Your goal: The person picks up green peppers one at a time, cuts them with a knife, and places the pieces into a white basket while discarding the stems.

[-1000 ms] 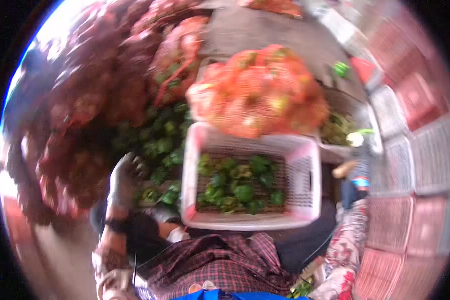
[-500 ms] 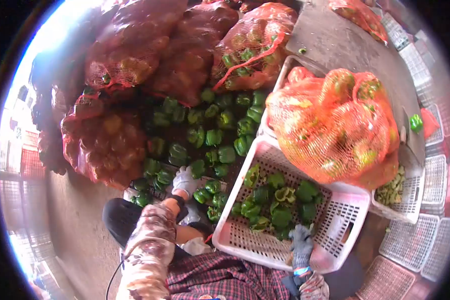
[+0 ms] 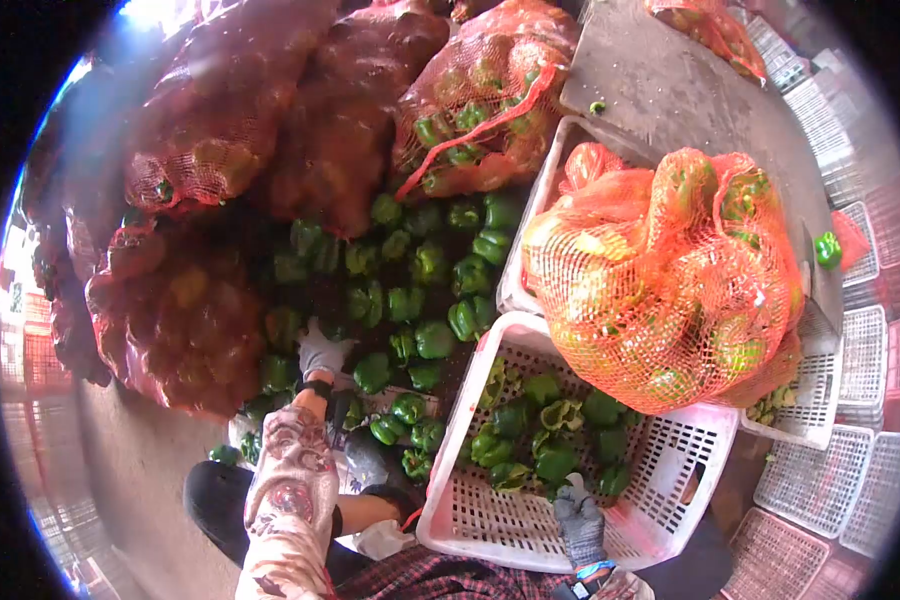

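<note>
Nearest the body, the right hand (image 3: 578, 525), in a grey glove, reaches into the pale crate (image 3: 610, 528) beside the green peppers (image 3: 555, 460); its fingers are partly bent, and whether they grip one cannot be told. The peppers lie inside, pointing various ways. The crate's long axis runs left to right, dipping slightly rightward. Farther out, the left hand (image 3: 323, 352), in a whitish glove, has its fingers spread among loose peppers (image 3: 433, 340). An orange net bag (image 3: 660, 290) bulges over the crate's far rim, blocking it; red net sacks (image 3: 210, 130) stand beyond.
</note>
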{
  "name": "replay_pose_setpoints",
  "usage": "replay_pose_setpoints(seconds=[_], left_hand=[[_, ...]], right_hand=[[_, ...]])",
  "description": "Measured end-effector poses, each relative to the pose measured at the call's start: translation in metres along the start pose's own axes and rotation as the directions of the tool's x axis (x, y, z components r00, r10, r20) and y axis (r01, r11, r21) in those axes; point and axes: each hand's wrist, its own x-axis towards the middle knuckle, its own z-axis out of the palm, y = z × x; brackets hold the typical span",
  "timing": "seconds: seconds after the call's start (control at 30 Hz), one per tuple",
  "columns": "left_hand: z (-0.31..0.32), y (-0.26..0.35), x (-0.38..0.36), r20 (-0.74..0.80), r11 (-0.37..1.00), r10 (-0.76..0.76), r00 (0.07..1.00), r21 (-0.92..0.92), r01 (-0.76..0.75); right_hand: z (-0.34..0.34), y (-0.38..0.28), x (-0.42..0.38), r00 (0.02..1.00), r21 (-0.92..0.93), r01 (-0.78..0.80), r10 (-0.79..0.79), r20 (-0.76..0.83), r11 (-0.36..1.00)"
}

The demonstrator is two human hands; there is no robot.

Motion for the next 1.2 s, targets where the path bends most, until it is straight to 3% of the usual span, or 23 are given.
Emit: replay_pose_setpoints(seconds=[0.03, 0.07, 0.1, 0.13, 0.17, 0.23, 0.27, 0.33, 0.37, 0.43, 0.47, 0.6, 0.63, 0.7, 0.73, 0.87, 0.97, 1.03, 1.1, 1.17, 1.2], left_hand=[[-0.002, 0.001, -0.006, 0.126, 0.913, -0.073, 0.989, -0.392, 0.117], [-0.007, 0.001, -0.018, 0.272, 0.675, -0.093, 0.958, -0.690, 0.261], [-0.013, 0.000, -0.031, 0.405, 0.333, -0.057, 0.913, -0.854, 0.400], [-0.041, 0.017, -0.059, 0.390, 0.329, -0.051, 0.919, -0.863, 0.384], [-0.041, 0.008, -0.061, 0.450, 0.179, 0.087, 0.889, -0.885, 0.431], [-0.038, -0.004, -0.064, 0.458, -0.117, 0.394, 0.797, -0.835, 0.538], [-0.059, 0.011, -0.087, 0.352, -0.095, 0.454, 0.818, -0.894, 0.438], [-0.111, 0.052, -0.153, 0.232, -0.025, 0.592, 0.772, -0.952, 0.305], [-0.120, 0.060, -0.172, 0.281, -0.098, 0.694, 0.663, -0.875, 0.474], [-0.129, 0.076, -0.224, 0.268, 0.059, 0.686, 0.676, -0.947, 0.316], [-0.128, 0.078, -0.242, 0.397, 0.035, 0.683, 0.613, -0.857, 0.515], [-0.111, 0.094, -0.313, 0.429, -0.010, 0.733, 0.527, -0.769, 0.639], [-0.102, 0.098, -0.326, 0.411, -0.041, 0.702, 0.581, -0.792, 0.610], [-0.097, 0.104, -0.347, 0.472, -0.040, 0.694, 0.543, -0.728, 0.684], [-0.093, 0.106, -0.354, 0.478, -0.039, 0.703, 0.526, -0.712, 0.701], [-0.091, 0.106, -0.386, 0.534, -0.008, 0.669, 0.517, -0.690, 0.724], [-0.095, 0.106, -0.397, 0.497, -0.025, 0.673, 0.547, -0.725, 0.689], [-0.099, 0.107, -0.397, 0.452, -0.032, 0.693, 0.561, -0.758, 0.651], [-0.099, 0.103, -0.385, 0.457, 0.067, 0.662, 0.594, -0.825, 0.560], [-0.106, 0.105, -0.383, 0.458, 0.080, 0.686, 0.566, -0.820, 0.566], [-0.109, 0.106, -0.388, 0.446, 0.111, 0.704, 0.553, -0.838, 0.534]], right_hand=[[-0.006, -0.004, 0.008, 0.978, 0.058, -0.028, 0.015, 0.206, 0.998], [-0.001, -0.007, 0.011, 0.918, 0.110, -0.078, 0.028, 0.396, 0.991], [0.001, -0.008, 0.004, 0.934, -0.155, 0.105, -0.044, 0.353, 0.982], [0.025, -0.010, -0.010, 0.944, -0.460, 0.255, -0.116, 0.308, 0.850], [0.048, -0.013, -0.024, 0.947, -0.697, 0.318, -0.187, 0.260, 0.642], [0.058, -0.011, -0.023, 0.900, -0.785, 0.432, -0.270, 0.342, 0.444], [0.081, -0.010, -0.036, 0.905, -0.669, 0.424, -0.263, 0.334, 0.610], [0.138, -0.017, -0.076, 0.825, -0.738, 0.564, -0.298, 0.481, 0.371], [0.157, -0.020, -0.087, 0.778, -0.748, 0.621, -0.305, 0.550, 0.234], [0.169, -0.022, -0.101, 0.426, -0.524, 0.801, -0.338, 0.839, -0.291], [0.176, -0.027, -0.112, 0.302, -0.403, 0.809, -0.286, 0.909, -0.429], [0.163, -0.033, -0.144, 0.259, -0.270, 0.706, -0.116, 0.959, -0.655], [0.154, -0.032, -0.151, 0.288, -0.299, 0.687, -0.129, 0.949, -0.662], [0.140, -0.033, -0.161, 0.330, -0.342, 0.654, -0.152, 0.932, -0.675], [0.137, -0.034, -0.167, 0.413, -0.393, 0.582, -0.157, 0.897, -0.712], [0.104, -0.029, -0.163, 0.311, -0.313, 0.477, -0.175, 0.934, -0.821], [0.070, -0.028, -0.166, 0.423, -0.442, 0.415, -0.262, 0.867, -0.795], [0.038, -0.035, -0.165, 0.480, -0.536, 0.422, -0.321, 0.816, -0.732], [0.009, -0.044, -0.158, 0.268, -0.462, 0.533, -0.376, 0.887, -0.709], [-0.007, -0.048, -0.152, 0.321, -0.622, 0.525, -0.542, 0.777, -0.581], [-0.011, -0.048, -0.145, 0.413, -0.701, 0.589, -0.597, 0.688, -0.401]])
